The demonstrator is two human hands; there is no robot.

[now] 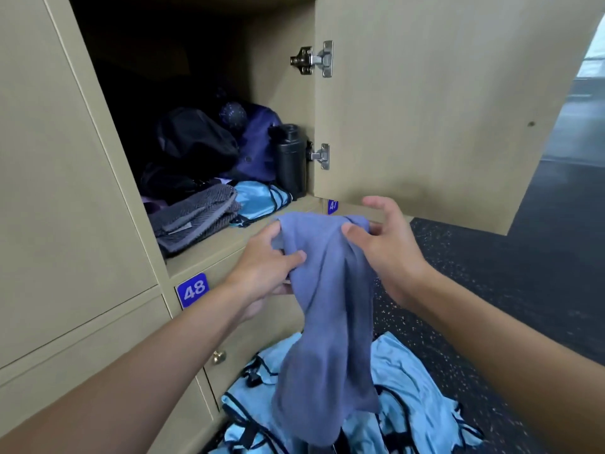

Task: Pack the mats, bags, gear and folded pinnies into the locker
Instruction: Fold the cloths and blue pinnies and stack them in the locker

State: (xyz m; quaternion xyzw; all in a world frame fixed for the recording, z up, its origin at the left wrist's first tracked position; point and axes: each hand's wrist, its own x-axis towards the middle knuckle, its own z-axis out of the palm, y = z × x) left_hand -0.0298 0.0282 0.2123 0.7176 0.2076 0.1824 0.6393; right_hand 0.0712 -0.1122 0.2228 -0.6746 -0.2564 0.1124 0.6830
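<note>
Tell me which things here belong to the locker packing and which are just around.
Job: blue-grey cloth gripped by left hand and right hand, loose pinnies, folded pinny, grey towel, black bottle, dark bags, open locker.
Just there: number plate 48, brass knob, door hinge, speckled floor.
</note>
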